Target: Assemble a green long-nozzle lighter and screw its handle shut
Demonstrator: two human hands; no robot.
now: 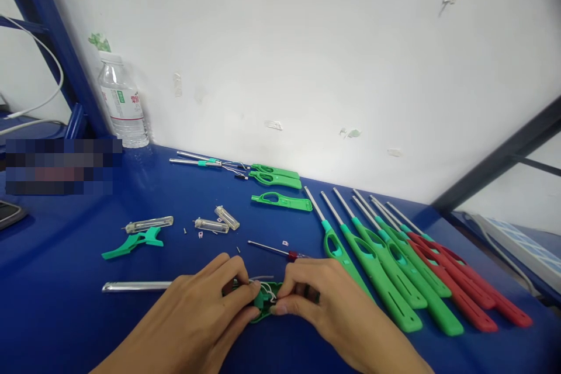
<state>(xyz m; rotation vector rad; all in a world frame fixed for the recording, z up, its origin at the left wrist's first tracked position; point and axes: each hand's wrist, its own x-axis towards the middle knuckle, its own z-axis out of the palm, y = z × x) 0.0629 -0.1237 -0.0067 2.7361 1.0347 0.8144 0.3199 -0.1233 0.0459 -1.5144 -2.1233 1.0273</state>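
Near the table's front edge lies an open green lighter shell [263,318] with white wires and a teal part inside. A metal tube [135,287] extends from it to the left, passing under my left hand [214,298]. The fingers of that hand are closed on the shell's left part. My right hand [322,298] pinches at the wires [268,289] and a small dark piece at the shell's right part; the fingertips partly hide it. Just beyond the hands is a screwdriver [272,249] with a red handle, its end hidden by my right hand.
Several green lighters [377,257] and red lighters [464,286] lie at right. Clear fuel tanks [211,225], teal triggers [135,241] and small screws lie at centre left. Green shells [280,201] and metal tubes [193,162] lie farther back. A water bottle [123,105] stands against the wall.
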